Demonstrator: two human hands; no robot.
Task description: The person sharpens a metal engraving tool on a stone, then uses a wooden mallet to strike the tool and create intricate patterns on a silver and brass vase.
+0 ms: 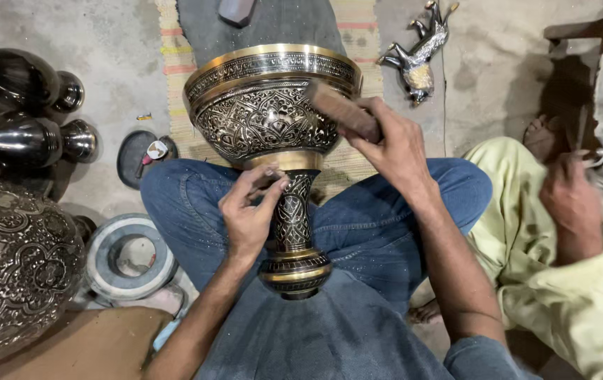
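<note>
A large engraved brass goblet-shaped vase lies across my lap, bowl away from me, foot against my body. My left hand pinches a small chisel-like tool against the vase's stem. My right hand grips a wooden block held against the right side of the bowl.
A big engraved metal pot stands at the left, with dark metal vases behind it. A ring-shaped stand and a dark dish lie on the floor. A brass horse figure lies farther off. Another person in pale yellow clothing works at right.
</note>
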